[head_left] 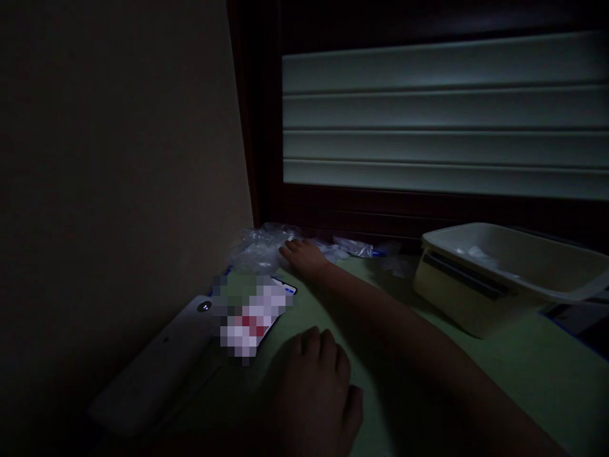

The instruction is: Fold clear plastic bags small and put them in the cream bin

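The scene is dim. My right hand (pixel 304 255) reaches forward across a green table (pixel 499 374) to the far edge. Its fingers lie on a crumpled clear plastic bag (pixel 259 249) by the wall corner; they look curled onto it. My left hand (pixel 318 390) rests low on the table near me, fingers bent and close together, with nothing visible in it. Just left of it lies a phone (pixel 257 314) with a lit, blurred screen, and a white flat device (pixel 157 368) beside the phone.
A cream plastic tub (pixel 511 273) stands at the right of the table. More clear plastic wrappers (pixel 354 247) lie along the back under a dark-framed window with a closed shutter (pixel 442 117). A plain wall (pixel 118 158) closes the left side.
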{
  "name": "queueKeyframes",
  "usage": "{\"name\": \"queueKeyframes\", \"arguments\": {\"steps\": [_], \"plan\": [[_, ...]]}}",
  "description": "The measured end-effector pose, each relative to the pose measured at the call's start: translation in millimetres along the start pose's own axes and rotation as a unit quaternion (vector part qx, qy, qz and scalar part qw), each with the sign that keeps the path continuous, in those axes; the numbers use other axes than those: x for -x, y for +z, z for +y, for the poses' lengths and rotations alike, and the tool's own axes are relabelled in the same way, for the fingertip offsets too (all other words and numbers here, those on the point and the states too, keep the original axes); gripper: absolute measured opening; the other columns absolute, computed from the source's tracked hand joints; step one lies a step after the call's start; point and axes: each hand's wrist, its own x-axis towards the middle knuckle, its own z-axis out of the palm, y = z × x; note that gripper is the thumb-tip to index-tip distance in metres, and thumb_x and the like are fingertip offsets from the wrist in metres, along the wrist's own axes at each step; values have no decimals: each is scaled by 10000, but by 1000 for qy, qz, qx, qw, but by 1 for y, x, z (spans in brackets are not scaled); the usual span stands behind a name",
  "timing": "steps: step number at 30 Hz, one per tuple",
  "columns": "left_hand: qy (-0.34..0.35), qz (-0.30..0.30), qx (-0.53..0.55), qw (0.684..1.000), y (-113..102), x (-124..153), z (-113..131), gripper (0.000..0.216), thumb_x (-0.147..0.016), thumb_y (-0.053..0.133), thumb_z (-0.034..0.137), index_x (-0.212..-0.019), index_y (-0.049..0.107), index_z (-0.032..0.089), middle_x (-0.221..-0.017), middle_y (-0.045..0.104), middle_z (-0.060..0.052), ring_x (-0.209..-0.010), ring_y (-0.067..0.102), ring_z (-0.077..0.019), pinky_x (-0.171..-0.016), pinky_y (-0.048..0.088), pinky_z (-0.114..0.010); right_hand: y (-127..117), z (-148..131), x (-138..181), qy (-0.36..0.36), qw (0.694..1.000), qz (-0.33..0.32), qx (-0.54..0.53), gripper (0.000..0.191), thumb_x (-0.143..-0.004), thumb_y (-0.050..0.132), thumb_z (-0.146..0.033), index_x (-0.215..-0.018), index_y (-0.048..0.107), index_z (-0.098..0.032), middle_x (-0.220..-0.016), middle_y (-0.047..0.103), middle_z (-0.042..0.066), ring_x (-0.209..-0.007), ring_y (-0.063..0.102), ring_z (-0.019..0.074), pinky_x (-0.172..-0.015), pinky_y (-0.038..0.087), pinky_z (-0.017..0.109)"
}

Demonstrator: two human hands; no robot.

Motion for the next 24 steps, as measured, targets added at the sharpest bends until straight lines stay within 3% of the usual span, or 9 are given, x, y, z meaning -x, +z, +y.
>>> {"name": "queueKeyframes", "arguments": {"steps": [7, 12, 18, 20, 22, 24], "plan": [[-4, -12, 6, 1000, -1, 1, 1, 508, -947, 420, 363, -1344, 490, 54, -1435, 401, -224, -1317, 358, -394, -1067, 322, -554, -7, -2, -3, 49, 991, -1, -126, 300, -935, 581, -307, -1199, 559, -166, -1204, 581, 87, -1000, 612, 229, -828, 524, 432], [-4, -10, -3, 1000, -4, 4, 1, 503, -953, 406, 359, -1344, 486, 52, -1431, 406, -226, -1308, 369, -395, -1049, 342, -556, -25, -4, 26, 157, 947, 52, -276, 295, -938, 576, -311, -1195, 559, -167, -1188, 588, 84, -981, 618, 224, -811, 531, 423], [24, 19, -14, 999, -5, 7, -2, 469, -959, 388, 353, -1291, 528, 53, -1378, 465, -229, -1260, 426, -389, -1007, 385, -556, -46, -4, 107, 294, 823, 140, -466, 284, -939, 573, -321, -1175, 569, -162, -1160, 600, 77, -954, 624, 215, -797, 534, 411], [24, 31, -19, 999, -5, 8, -2, 448, -954, 395, 346, -1266, 545, 61, -1344, 496, -225, -1236, 449, -388, -987, 401, -560, -53, -5, 139, 329, 769, 159, -524, 281, -957, 528, -388, -1083, 598, -147, -1017, 639, 57, -825, 640, 177, -721, 540, 362], [26, 38, -14, 999, -4, 9, -2, 409, -947, 409, 331, -1223, 573, 78, -1298, 533, -212, -1207, 472, -382, -968, 417, -557, -60, -11, 169, 359, 715, 165, -577, 536, -973, 299, -572, -847, 624, -165, -786, 650, 62, -630, 614, 179, -557, 522, 317], [31, 55, 3, 998, -2, 9, -3, 372, -934, 440, 329, -1176, 598, 96, -1252, 561, -196, -1174, 494, -368, -956, 427, -547, -68, -20, 194, 393, 668, 168, -610, 575, -903, 332, -678, -724, 561, -182, -620, 587, 33, -484, 554, 166, -430, 465, 291]]}}
